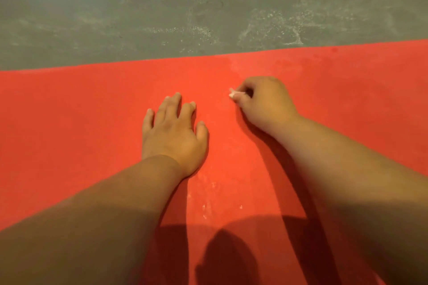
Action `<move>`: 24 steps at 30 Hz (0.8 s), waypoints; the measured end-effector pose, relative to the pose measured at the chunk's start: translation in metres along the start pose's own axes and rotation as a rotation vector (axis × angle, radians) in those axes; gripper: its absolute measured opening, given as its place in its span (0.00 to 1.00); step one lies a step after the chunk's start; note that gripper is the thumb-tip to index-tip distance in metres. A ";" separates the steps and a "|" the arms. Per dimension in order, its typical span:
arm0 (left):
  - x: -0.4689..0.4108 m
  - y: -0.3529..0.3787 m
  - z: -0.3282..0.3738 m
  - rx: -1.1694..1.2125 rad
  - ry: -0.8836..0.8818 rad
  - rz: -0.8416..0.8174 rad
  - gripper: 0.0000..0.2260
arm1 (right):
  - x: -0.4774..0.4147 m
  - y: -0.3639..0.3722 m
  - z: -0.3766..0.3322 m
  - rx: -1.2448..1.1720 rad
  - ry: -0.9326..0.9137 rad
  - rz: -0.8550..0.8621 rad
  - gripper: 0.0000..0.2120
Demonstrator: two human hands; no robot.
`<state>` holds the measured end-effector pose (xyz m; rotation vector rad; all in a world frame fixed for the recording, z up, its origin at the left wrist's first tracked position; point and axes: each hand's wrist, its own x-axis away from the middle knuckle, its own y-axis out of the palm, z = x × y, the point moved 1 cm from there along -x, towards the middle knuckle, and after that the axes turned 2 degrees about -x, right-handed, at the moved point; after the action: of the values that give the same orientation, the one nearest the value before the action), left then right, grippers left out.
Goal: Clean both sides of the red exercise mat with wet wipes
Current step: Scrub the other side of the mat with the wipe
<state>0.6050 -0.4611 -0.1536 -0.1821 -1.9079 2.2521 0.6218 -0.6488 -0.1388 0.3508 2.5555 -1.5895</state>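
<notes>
The red exercise mat point(81, 111) lies flat on the floor and fills the lower two thirds of the head view. My left hand point(172, 136) rests palm down on the mat with its fingers spread. To its right, my right hand point(264, 102) is curled round a small crumpled white wet wipe point(234, 94) and holds it against the mat. Only a corner of the wipe shows past the fingers. Faint wet streaks and pale smears mark the mat point(208, 201) between my forearms and near its far edge.
Grey concrete floor point(162, 7) with whitish scuff marks lies beyond the mat's far edge. My shadow falls on the mat at the bottom centre.
</notes>
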 end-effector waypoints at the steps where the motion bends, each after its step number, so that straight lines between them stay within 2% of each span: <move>1: -0.002 0.001 0.001 -0.009 0.032 -0.027 0.24 | -0.008 -0.015 0.026 0.043 0.137 0.026 0.11; 3: -0.006 0.002 0.001 -0.051 0.104 -0.056 0.26 | -0.021 -0.042 0.075 0.160 0.391 0.092 0.13; 4: -0.010 0.002 0.001 -0.053 0.124 -0.047 0.26 | -0.026 -0.048 0.088 0.203 0.460 0.116 0.14; 6: -0.024 -0.003 0.002 0.024 0.112 0.050 0.23 | -0.029 -0.040 0.080 0.230 0.459 0.127 0.12; 8: -0.040 -0.006 0.003 0.066 0.106 0.191 0.22 | -0.025 -0.016 0.043 0.145 0.310 0.096 0.10; 9: -0.050 -0.006 0.005 0.043 0.135 0.225 0.22 | -0.021 0.000 0.022 0.101 0.173 0.059 0.10; 11: -0.065 -0.003 0.007 0.010 0.169 0.131 0.24 | -0.012 0.021 -0.011 0.040 -0.086 -0.028 0.10; 12: -0.068 -0.001 0.005 -0.010 0.158 0.063 0.24 | -0.015 0.022 -0.018 0.010 -0.159 -0.040 0.10; 13: -0.069 0.001 0.001 -0.032 0.153 0.018 0.25 | -0.023 0.019 -0.011 0.017 -0.155 -0.043 0.10; 15: -0.069 0.004 0.001 -0.042 0.150 0.006 0.26 | -0.043 0.001 0.031 0.096 0.000 -0.001 0.10; 18: -0.070 0.003 0.002 -0.034 0.149 0.013 0.27 | -0.061 -0.040 0.104 0.199 0.412 0.179 0.13; 19: -0.070 0.003 0.001 -0.038 0.148 0.013 0.27 | -0.063 -0.041 0.110 0.193 0.470 0.196 0.12; 21: -0.070 0.003 0.000 -0.044 0.144 0.014 0.27 | -0.060 -0.023 0.083 0.148 0.388 0.162 0.11; 24: -0.070 0.004 0.001 -0.047 0.141 0.005 0.27 | -0.042 0.017 0.007 0.050 0.002 0.030 0.09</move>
<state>0.6723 -0.4781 -0.1592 -0.3437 -1.8894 2.1372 0.6664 -0.6535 -0.1481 0.3945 2.5037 -1.6452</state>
